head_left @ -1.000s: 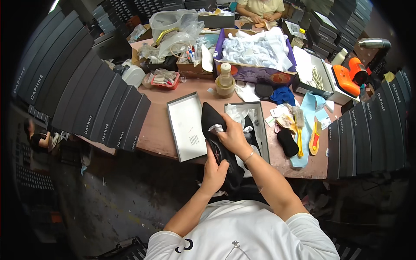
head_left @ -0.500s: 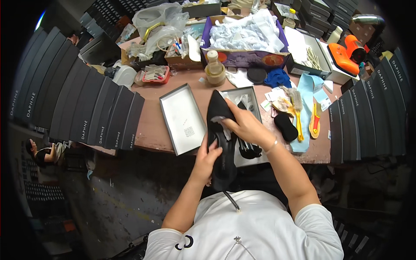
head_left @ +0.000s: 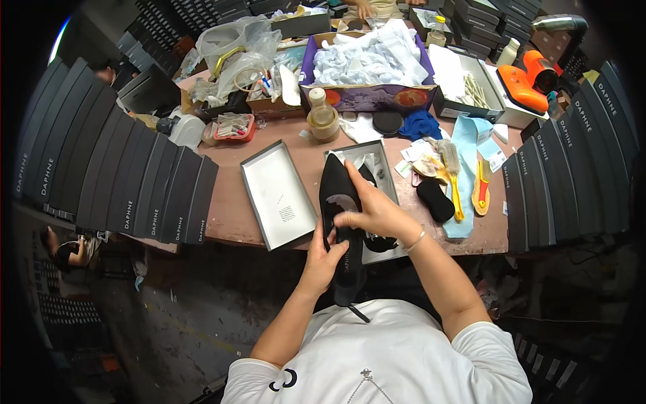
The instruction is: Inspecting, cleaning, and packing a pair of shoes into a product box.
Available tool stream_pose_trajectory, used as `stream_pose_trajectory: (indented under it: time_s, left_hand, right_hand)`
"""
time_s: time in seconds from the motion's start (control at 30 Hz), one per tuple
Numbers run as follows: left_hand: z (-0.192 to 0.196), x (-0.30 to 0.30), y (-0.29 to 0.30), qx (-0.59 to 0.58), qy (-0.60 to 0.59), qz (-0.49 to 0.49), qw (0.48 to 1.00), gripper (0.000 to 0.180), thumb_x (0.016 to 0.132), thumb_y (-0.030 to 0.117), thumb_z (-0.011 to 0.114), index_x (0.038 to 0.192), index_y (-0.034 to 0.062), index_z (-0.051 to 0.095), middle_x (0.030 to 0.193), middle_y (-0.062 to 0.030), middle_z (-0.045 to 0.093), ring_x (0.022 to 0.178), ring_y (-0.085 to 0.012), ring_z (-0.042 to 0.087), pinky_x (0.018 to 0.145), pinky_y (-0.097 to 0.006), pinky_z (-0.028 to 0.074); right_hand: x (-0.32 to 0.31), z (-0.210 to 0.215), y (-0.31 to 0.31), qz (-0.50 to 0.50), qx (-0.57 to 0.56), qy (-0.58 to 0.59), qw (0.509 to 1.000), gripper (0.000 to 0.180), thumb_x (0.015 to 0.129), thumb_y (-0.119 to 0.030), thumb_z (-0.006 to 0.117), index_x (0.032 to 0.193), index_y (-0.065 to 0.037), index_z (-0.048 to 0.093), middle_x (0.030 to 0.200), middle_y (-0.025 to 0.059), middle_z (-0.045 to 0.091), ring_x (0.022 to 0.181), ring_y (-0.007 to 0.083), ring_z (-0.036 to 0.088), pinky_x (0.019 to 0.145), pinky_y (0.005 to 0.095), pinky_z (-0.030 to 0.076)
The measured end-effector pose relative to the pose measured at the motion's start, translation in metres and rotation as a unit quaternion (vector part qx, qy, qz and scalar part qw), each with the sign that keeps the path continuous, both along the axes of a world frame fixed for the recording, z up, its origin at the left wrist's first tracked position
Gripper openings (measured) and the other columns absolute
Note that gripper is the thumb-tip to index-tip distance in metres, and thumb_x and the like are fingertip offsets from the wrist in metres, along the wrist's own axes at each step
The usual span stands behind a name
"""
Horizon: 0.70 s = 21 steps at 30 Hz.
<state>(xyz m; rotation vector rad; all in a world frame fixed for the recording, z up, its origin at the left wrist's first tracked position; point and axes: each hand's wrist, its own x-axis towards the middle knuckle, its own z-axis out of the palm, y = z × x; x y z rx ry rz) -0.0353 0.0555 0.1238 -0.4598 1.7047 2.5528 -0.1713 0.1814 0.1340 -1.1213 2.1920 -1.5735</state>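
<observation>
A black pointed-toe shoe [head_left: 334,176] is held between both my hands, toe pointing away from me and its open top facing up. My left hand [head_left: 321,261] grips its left side near the middle, thumb at the inner edge. My right hand [head_left: 374,214] wraps the right side of the toe part, with its thumb at the opening. Pale stuffing paper [head_left: 342,201] shows inside the toe. Beneath my hands lies an open grey shoebox [head_left: 385,176], partly hidden, with another black item in it. Left of the shoe rests the white-lined box lid [head_left: 274,195].
Tall stacks of dark shoeboxes [head_left: 138,185] flank the table. At the back stand a purple carton [head_left: 363,98] of crumpled white paper and a bottle [head_left: 323,121]. A yellow-handled brush [head_left: 454,182], a black pad [head_left: 435,200] and an orange tool [head_left: 525,87] lie right. Another person's hand [head_left: 364,9] shows far behind.
My right thumb has moved back from the toe paper toward my left thumb. The shoe is still in both hands. The table view has shifted slightly left.
</observation>
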Motion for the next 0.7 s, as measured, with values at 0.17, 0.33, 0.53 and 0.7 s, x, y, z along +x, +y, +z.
stream_pose_trajectory:
  time_s: [0.17, 0.33, 0.53, 0.7]
  left_hand:
    - [-0.003, 0.005, 0.005, -0.061, 0.036, 0.008, 0.997, 0.081, 0.089, -0.006, 0.051, 0.152, 0.0041, 0.001, 0.143, -0.0185, 0.036, 0.128, -0.0212, 0.043, 0.101, -0.031, 0.041]
    - [-0.009, 0.006, 0.017, -0.115, 0.064, 0.018, 0.991, 0.083, 0.09, -0.005, 0.052, 0.151, 0.0042, -0.003, 0.14, -0.0196, 0.039, 0.124, -0.0213, 0.046, 0.101, -0.032, 0.041]
    - [-0.023, -0.011, 0.009, 0.158, 0.049, 0.074, 0.983, 0.068, 0.097, 0.06, 0.029, 0.135, 0.0045, 0.041, 0.121, -0.0145, 0.056, 0.105, -0.0251, 0.06, 0.087, -0.037, 0.053]
    - [-0.015, -0.009, 0.007, 0.134, -0.022, 0.029, 0.99, 0.069, 0.095, 0.064, 0.03, 0.13, 0.007, 0.048, 0.115, -0.0132, 0.06, 0.1, -0.0236, 0.062, 0.083, -0.038, 0.055]
  right_hand:
    - [0.009, 0.002, 0.01, -0.024, 0.064, 0.049, 0.996, 0.087, 0.076, -0.007, 0.07, 0.147, 0.001, 0.02, 0.112, 0.0284, 0.055, 0.102, 0.0442, 0.055, 0.088, 0.0441, 0.045]
    - [0.007, -0.011, 0.007, -0.063, 0.012, 0.07, 0.995, 0.067, 0.08, -0.003, 0.065, 0.141, -0.002, 0.037, 0.115, 0.0282, 0.057, 0.103, 0.0442, 0.055, 0.087, 0.0445, 0.046]
    - [0.014, -0.001, 0.003, -0.058, 0.012, 0.061, 0.996, 0.06, 0.077, -0.01, 0.067, 0.132, 0.001, 0.045, 0.113, 0.0234, 0.06, 0.103, 0.0369, 0.061, 0.088, 0.0386, 0.048]
    - [0.012, 0.029, 0.011, -0.027, -0.019, -0.101, 0.994, 0.064, 0.081, -0.029, 0.076, 0.129, 0.002, 0.049, 0.111, 0.0187, 0.063, 0.095, 0.0207, 0.064, 0.08, 0.033, 0.051]
